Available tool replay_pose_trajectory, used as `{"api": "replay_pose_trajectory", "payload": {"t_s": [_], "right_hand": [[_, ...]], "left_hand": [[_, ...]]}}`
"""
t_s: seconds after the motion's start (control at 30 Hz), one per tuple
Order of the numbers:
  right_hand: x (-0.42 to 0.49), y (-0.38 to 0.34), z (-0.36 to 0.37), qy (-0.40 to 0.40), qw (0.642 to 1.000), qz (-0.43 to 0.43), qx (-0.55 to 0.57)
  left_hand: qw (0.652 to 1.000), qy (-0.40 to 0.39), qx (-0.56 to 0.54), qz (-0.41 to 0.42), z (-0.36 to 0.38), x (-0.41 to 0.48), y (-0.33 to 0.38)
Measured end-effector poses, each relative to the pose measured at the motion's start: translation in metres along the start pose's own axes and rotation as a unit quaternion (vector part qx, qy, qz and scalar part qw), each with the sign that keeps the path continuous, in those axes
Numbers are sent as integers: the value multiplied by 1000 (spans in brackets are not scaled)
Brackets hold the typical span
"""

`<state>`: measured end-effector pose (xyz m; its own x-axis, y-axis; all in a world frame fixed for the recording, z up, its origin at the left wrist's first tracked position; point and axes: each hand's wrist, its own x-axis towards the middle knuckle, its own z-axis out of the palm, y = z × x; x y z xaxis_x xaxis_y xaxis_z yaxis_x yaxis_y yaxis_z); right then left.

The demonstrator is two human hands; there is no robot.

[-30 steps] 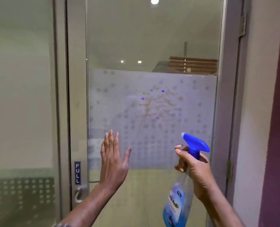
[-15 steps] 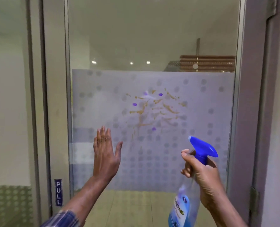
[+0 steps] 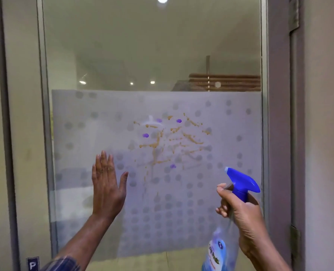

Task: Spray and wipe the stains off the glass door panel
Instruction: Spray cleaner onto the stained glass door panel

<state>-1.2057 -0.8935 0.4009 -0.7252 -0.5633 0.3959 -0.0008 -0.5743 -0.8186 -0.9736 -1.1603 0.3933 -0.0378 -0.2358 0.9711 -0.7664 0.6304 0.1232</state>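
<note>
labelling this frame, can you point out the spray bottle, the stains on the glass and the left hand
spray bottle (image 3: 242, 183): head view, on its blue trigger head.
stains (image 3: 156, 144): head view, on a brown streak in the splatter on the frosted glass.
left hand (image 3: 106, 189): head view, on the back of the hand, fingers spread open.

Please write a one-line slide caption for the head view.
Right hand aims spray bottle at stains on glass door; left hand open by the glass.

spray bottle (image 3: 219, 251) base cut off below, label blurred, door sign (image 3: 32, 264) cropped
</note>
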Motion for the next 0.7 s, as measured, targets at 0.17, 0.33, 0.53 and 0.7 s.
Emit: {"api": "replay_pose_trajectory", "payload": {"t_s": [0.17,0.33,0.53,0.7], "right_hand": [[12,1,3,18,1000,-11,4],[25,1,4,38,999,-17,8],[42,1,0,67,997,-20,24],[51,-2,0,73,996,-25,36]], "left_hand": [[999,28,17,-2,9,2,-1],[998,50,23,6,17,4,-3],[997,70,40,15,19,4,-3],[996,75,46,15,18,4,-2]]}}
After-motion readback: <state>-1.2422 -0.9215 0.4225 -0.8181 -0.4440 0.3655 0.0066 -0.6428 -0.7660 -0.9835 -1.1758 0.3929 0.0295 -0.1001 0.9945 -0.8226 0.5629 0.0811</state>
